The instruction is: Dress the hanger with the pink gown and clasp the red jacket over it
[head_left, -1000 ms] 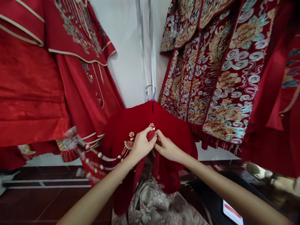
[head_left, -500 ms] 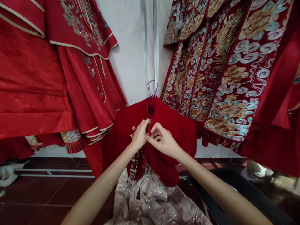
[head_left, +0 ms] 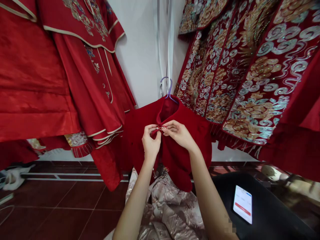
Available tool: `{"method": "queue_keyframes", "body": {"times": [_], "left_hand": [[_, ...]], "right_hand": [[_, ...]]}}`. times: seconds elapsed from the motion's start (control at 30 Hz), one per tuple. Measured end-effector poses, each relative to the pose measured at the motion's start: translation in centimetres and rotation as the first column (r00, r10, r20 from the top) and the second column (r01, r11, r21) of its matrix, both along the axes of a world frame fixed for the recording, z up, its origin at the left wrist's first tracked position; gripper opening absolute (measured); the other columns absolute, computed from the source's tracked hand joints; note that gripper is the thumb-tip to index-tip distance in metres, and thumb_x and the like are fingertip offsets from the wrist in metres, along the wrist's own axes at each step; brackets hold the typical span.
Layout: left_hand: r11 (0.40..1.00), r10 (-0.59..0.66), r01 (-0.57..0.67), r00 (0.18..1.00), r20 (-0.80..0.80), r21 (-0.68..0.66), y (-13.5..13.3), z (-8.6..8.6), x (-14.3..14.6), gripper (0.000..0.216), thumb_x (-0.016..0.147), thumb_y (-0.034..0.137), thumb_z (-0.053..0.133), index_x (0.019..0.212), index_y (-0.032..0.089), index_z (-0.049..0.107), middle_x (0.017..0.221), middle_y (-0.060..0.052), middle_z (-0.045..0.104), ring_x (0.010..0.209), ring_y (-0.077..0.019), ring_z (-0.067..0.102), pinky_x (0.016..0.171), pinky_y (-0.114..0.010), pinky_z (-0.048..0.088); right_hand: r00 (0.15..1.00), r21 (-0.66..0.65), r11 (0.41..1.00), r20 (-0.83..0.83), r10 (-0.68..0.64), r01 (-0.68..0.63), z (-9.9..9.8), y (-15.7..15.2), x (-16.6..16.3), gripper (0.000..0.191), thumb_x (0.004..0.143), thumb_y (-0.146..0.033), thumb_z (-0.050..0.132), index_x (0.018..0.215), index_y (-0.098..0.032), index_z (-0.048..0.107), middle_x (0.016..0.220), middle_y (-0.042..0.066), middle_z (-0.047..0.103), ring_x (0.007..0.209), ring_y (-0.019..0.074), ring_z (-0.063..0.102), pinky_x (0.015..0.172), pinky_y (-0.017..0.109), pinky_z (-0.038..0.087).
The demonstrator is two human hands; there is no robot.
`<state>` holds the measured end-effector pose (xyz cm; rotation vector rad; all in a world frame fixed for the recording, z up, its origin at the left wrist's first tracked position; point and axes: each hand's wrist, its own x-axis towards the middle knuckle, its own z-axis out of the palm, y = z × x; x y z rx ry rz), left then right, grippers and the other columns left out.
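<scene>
A plain red jacket (head_left: 200, 140) with a stand-up collar hangs in front of me on a purple hanger (head_left: 170, 88). At the base of its collar sits a small beaded clasp (head_left: 160, 128). My left hand (head_left: 151, 143) pinches the front edge at the clasp's left end. From the other side, my right hand (head_left: 181, 136) pinches the edge at its right end, fingertips almost meeting the left ones. Whether the clasp is fastened is too small to tell. Under the jacket spreads shiny pale patterned fabric (head_left: 172, 210).
Red garments with cream piping (head_left: 82, 83) hang on the left. An embroidered red garment (head_left: 250, 86) with a fringe hangs on the right. A lit phone (head_left: 243, 204) lies on a black seat (head_left: 270, 213). White rack bars (head_left: 62, 176) run low above the tiled floor (head_left: 62, 210).
Both hands have moved up slightly to the collar base, and the clasp now shows between them. The collar opening looks wider. My view has shifted, bringing the phone into sight.
</scene>
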<state>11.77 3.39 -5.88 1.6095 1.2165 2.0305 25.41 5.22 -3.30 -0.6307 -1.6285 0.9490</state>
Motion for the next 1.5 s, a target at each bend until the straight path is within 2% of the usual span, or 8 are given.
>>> {"method": "queue_keyframes", "body": {"times": [0.13, 0.33, 0.47, 0.6, 0.7, 0.9, 1.1, 1.5], "left_hand": [[0.999, -0.048, 0.048, 0.999, -0.006, -0.022, -0.1, 0.3, 0.4, 0.013, 0.079, 0.016, 0.061, 0.092, 0.019, 0.062, 0.095, -0.006, 0.07, 0.093, -0.0167, 0.068, 0.091, -0.031, 0.053], [0.999, 0.03, -0.031, 0.996, 0.09, 0.015, -1.9, -1.6, 1.6, 0.012, 0.086, 0.024, 0.059, 0.097, 0.022, 0.06, 0.099, -0.007, 0.07, 0.095, -0.0182, 0.068, 0.089, -0.032, 0.056], [0.999, -0.033, 0.034, 0.993, 0.11, -0.001, -1.8, -1.5, 1.5, 0.016, 0.084, 0.02, 0.06, 0.1, 0.022, 0.06, 0.103, -0.007, 0.069, 0.097, -0.0177, 0.067, 0.091, -0.032, 0.054], [1.0, -0.022, 0.022, 1.0, -0.002, -0.018, -1.6, -1.1, 0.9, 0.015, 0.085, 0.019, 0.057, 0.099, 0.024, 0.06, 0.101, -0.005, 0.069, 0.096, -0.0182, 0.067, 0.091, -0.034, 0.053], [0.998, 0.033, -0.043, 0.983, -0.181, -0.05, -1.9, -0.4, 0.4, 0.013, 0.086, 0.02, 0.055, 0.097, 0.026, 0.059, 0.098, -0.004, 0.07, 0.093, -0.0204, 0.067, 0.087, -0.035, 0.052], [0.996, -0.078, 0.043, 0.86, -0.505, -0.081, -2.0, 2.8, -1.2, 0.015, 0.086, 0.018, 0.05, 0.097, 0.027, 0.055, 0.096, -0.001, 0.07, 0.088, -0.0193, 0.067, 0.075, -0.03, 0.05], [0.974, -0.226, 0.165, 0.65, -0.726, -0.156, -0.2, 5.7, -3.1, 0.006, 0.088, 0.028, 0.05, 0.088, 0.024, 0.055, 0.078, 0.002, 0.065, 0.069, -0.0142, 0.061, 0.063, -0.024, 0.044], [0.984, -0.109, 0.171, 0.405, -0.908, -0.042, 0.7, 6.9, -3.2, 0.009, 0.084, 0.024, 0.052, 0.085, 0.02, 0.06, 0.075, 0.0, 0.064, 0.065, -0.0141, 0.059, 0.062, -0.024, 0.039]], "right_hand": [[0.996, -0.008, 0.997, -0.051, -0.073, 0.073, 0.7, -0.7, 0.3, 0.029, 0.073, -0.037, 0.075, 0.092, -0.017, 0.067, 0.088, 0.005, 0.07, 0.079, 0.0165, 0.067, 0.081, 0.034, 0.057], [0.954, -0.035, 0.989, -0.262, -0.146, 0.142, -2.8, -2.9, -1.1, 0.023, 0.082, -0.037, 0.068, 0.099, -0.021, 0.066, 0.1, 0.005, 0.071, 0.091, 0.0185, 0.067, 0.085, 0.035, 0.058], [0.945, -0.008, 0.98, -0.261, -0.194, 0.199, -3.4, -3.0, -2.0, 0.02, 0.085, -0.034, 0.065, 0.101, -0.022, 0.065, 0.103, 0.005, 0.069, 0.096, 0.0189, 0.066, 0.09, 0.036, 0.055], [0.945, 0.038, 0.968, -0.231, -0.231, 0.247, -3.1, -2.8, -2.2, 0.018, 0.088, -0.033, 0.061, 0.102, -0.022, 0.064, 0.104, 0.006, 0.068, 0.097, 0.0188, 0.065, 0.09, 0.035, 0.055], [0.944, 0.079, 0.955, -0.199, -0.264, 0.285, -3.0, -3.0, -2.2, 0.018, 0.088, -0.034, 0.06, 0.102, -0.023, 0.064, 0.105, 0.006, 0.068, 0.098, 0.0188, 0.065, 0.09, 0.034, 0.055], [0.915, 0.141, 0.912, -0.188, -0.357, 0.385, -2.6, -3.0, -2.1, 0.019, 0.09, -0.034, 0.057, 0.104, -0.024, 0.066, 0.107, 0.006, 0.068, 0.1, 0.0191, 0.065, 0.088, 0.033, 0.055], [0.911, 0.164, 0.904, -0.195, -0.363, 0.395, -1.9, -2.1, -1.9, 0.02, 0.088, -0.034, 0.059, 0.102, -0.024, 0.07, 0.106, 0.006, 0.067, 0.096, 0.0183, 0.066, 0.086, 0.031, 0.056], [0.949, 0.102, 0.95, -0.148, -0.279, 0.295, -1.1, -0.9, -0.5, 0.024, 0.078, -0.035, 0.07, 0.097, -0.021, 0.063, 0.096, 0.004, 0.069, 0.091, 0.0172, 0.066, 0.084, 0.031, 0.057]]}}
